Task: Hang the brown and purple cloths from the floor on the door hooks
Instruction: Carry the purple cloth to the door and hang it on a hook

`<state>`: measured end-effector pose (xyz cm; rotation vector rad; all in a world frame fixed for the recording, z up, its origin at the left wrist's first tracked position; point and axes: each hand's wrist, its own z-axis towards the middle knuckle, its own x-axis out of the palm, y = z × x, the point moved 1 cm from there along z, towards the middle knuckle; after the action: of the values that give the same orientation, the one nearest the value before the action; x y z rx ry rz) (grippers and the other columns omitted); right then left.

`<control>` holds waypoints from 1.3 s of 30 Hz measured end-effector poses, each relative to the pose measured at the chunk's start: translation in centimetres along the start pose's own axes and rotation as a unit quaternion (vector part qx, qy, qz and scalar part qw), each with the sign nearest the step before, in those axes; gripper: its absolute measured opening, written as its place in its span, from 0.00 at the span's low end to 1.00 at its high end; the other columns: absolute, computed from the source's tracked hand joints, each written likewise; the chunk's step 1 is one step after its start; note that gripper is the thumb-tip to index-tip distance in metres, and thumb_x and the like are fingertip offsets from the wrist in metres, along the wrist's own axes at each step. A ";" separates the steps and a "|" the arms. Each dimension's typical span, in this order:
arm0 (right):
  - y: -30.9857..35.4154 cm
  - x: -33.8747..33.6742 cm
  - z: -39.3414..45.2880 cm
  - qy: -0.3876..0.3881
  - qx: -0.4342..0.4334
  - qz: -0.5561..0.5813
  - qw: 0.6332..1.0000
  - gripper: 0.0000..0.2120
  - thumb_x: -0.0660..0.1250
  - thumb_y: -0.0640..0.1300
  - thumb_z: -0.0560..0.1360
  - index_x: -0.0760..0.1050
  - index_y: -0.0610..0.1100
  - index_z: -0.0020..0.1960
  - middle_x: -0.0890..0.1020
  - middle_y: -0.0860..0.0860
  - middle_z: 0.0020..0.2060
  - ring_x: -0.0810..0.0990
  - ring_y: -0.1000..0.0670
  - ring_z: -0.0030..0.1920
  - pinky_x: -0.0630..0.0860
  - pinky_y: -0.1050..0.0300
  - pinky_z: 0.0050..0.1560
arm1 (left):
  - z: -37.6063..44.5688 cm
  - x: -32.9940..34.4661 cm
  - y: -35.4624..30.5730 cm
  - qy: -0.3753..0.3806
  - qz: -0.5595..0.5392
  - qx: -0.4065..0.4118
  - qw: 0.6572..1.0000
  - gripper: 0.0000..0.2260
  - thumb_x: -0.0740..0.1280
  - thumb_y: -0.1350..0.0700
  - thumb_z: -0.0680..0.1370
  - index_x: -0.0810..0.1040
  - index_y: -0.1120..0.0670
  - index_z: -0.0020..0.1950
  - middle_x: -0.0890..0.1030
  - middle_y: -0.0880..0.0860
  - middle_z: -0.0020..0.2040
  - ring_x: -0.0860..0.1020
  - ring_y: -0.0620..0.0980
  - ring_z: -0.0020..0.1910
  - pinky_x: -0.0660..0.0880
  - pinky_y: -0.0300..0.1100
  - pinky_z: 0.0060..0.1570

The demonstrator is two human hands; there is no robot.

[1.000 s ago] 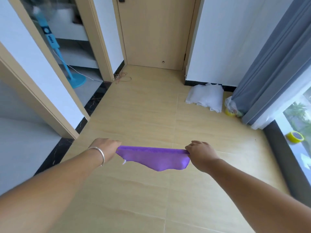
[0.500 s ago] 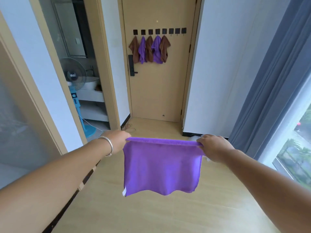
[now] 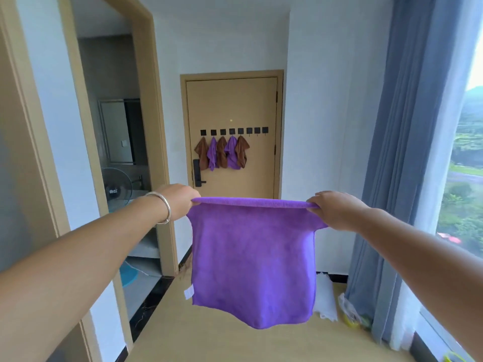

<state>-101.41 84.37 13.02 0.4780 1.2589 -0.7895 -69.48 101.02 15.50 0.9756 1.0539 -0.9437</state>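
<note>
A purple cloth hangs spread out in front of me, held by its top edge. My left hand grips the top left corner and my right hand grips the top right corner. Straight ahead stands the wooden door with a row of black hooks. Brown cloths and purple cloths hang in alternation from the left hooks. The three hooks at the right end are bare.
A doorway on the left opens to a room with a standing fan. White plastic bags lie on the floor by the wall at the right. Grey curtains and a window run along the right side.
My view has lifted from the floor to the door. Both hands have raised the purple cloth from low near the floor to chest height, and it now hangs open.
</note>
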 end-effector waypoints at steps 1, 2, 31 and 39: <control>-0.4 -1.5 -0.1 -0.007 0.001 -0.001 1.000 0.15 0.51 0.53 0.82 0.76 0.51 0.52 0.77 0.51 0.47 0.77 0.47 0.50 0.72 0.54 0.46 | 0.2 -1.3 0.0 -0.006 0.004 -0.002 1.000 0.13 0.54 0.56 0.81 0.71 0.50 0.38 0.75 0.50 0.36 0.72 0.50 0.35 0.66 0.41 0.34; -0.8 -2.9 -0.2 -0.014 0.001 -0.002 1.000 0.15 0.51 0.54 0.82 0.75 0.51 0.51 0.77 0.52 0.47 0.77 0.47 0.49 0.73 0.53 0.46 | 0.5 -2.7 0.1 -0.009 0.004 -0.003 1.000 0.13 0.54 0.55 0.82 0.71 0.50 0.38 0.74 0.50 0.36 0.70 0.49 0.34 0.65 0.40 0.33; -5.0 -4.7 4.5 -0.009 0.003 0.004 1.000 0.17 0.52 0.54 0.82 0.77 0.50 0.54 0.80 0.52 0.45 0.77 0.50 0.44 0.71 0.56 0.42 | 6.7 -3.4 -0.9 -0.014 0.040 0.014 0.999 0.14 0.53 0.51 0.84 0.69 0.49 0.39 0.72 0.48 0.35 0.69 0.46 0.33 0.63 0.38 0.32; -1.8 -3.9 15.2 -0.023 0.010 -0.019 1.000 0.17 0.51 0.54 0.82 0.77 0.51 0.58 0.81 0.52 0.49 0.77 0.50 0.47 0.76 0.55 0.48 | 14.5 -0.8 6.6 -0.048 0.043 0.019 0.998 0.14 0.55 0.51 0.83 0.68 0.47 0.38 0.73 0.48 0.35 0.71 0.45 0.33 0.64 0.37 0.31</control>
<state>-93.23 73.40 20.95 0.4498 1.2217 -0.8411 -59.79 89.32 20.33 0.9902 0.9090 -0.9340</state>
